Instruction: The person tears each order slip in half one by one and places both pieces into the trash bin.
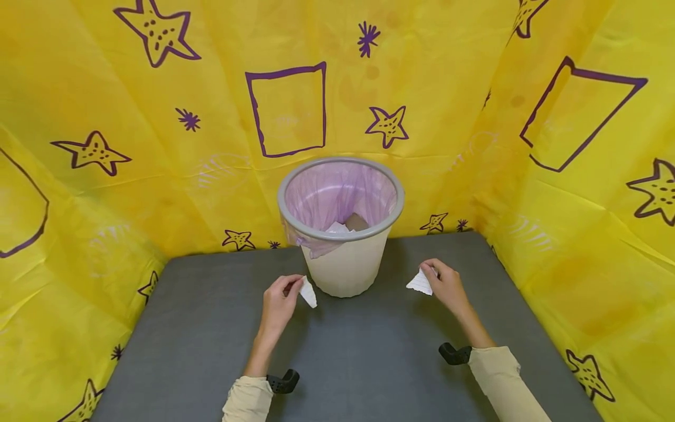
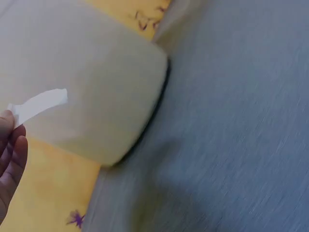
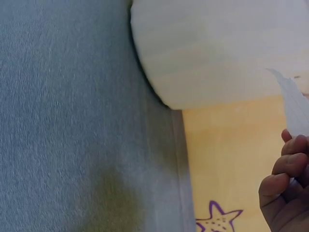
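My left hand (image 1: pixel 280 300) pinches a small torn strip of white paper (image 1: pixel 308 292) between thumb and fingertips, just left of the bin's base. In the left wrist view the same strip (image 2: pixel 42 104) stands out against the bin's pale wall. To the right of the bin, my right hand (image 1: pixel 445 285) pinches a torn, roughly triangular piece of lined paper (image 1: pixel 420 283). That piece (image 3: pixel 292 101) points upward from the fingertips in the right wrist view. Both hands are above the table, apart from the bin. The cream trash bin (image 1: pixel 345 264) stands upright with a grey rim.
A thin purple bag (image 1: pixel 311 202) lines the bin and folds over its rim. Inside lie white paper scraps (image 1: pixel 337 227) and a brown piece (image 1: pixel 357 222). The grey table (image 1: pixel 364 363) meets yellow patterned cloth (image 1: pixel 221 205) at the back and sides.
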`<action>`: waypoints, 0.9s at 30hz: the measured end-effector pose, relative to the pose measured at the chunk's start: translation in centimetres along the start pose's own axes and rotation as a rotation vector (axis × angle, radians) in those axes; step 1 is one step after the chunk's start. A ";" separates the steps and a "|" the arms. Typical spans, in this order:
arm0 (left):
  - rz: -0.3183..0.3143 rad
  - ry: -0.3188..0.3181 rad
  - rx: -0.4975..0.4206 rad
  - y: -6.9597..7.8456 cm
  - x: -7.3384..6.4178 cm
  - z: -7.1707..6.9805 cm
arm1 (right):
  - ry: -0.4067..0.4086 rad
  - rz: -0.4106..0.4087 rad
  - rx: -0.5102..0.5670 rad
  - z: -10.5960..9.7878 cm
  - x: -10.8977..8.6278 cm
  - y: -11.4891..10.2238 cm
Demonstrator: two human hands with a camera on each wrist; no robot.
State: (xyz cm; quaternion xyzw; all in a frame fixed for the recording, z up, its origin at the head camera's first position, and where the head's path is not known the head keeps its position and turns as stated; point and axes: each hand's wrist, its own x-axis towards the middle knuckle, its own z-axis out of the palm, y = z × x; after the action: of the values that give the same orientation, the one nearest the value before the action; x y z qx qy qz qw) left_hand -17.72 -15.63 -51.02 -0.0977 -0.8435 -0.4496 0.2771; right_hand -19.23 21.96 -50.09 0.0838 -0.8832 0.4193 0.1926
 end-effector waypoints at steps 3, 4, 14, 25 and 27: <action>-0.019 -0.007 0.023 -0.8 0.5 -1.2 | 0.000 -0.014 -0.001 -0.3 0.1 0.2; -0.018 -0.012 0.032 -1.0 0.7 -1.6 | -0.006 -0.016 -0.003 -0.4 0.2 0.3; -0.211 -0.014 0.055 -2.3 2.0 -5.5 | -0.006 0.046 0.030 -3.2 1.5 -0.9; -0.221 0.039 0.103 -0.8 6.7 -10.2 | -0.070 0.058 0.047 -5.3 4.1 -2.9; -0.215 0.051 0.059 0.0 7.9 -11.1 | -0.083 0.091 0.058 -6.0 4.7 -3.5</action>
State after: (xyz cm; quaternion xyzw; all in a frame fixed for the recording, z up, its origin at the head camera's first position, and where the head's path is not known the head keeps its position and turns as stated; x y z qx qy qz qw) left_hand -20.03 -25.26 -41.73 0.0132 -0.8547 -0.4540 0.2516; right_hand -20.81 24.45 -42.21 0.0663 -0.8808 0.4493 0.1341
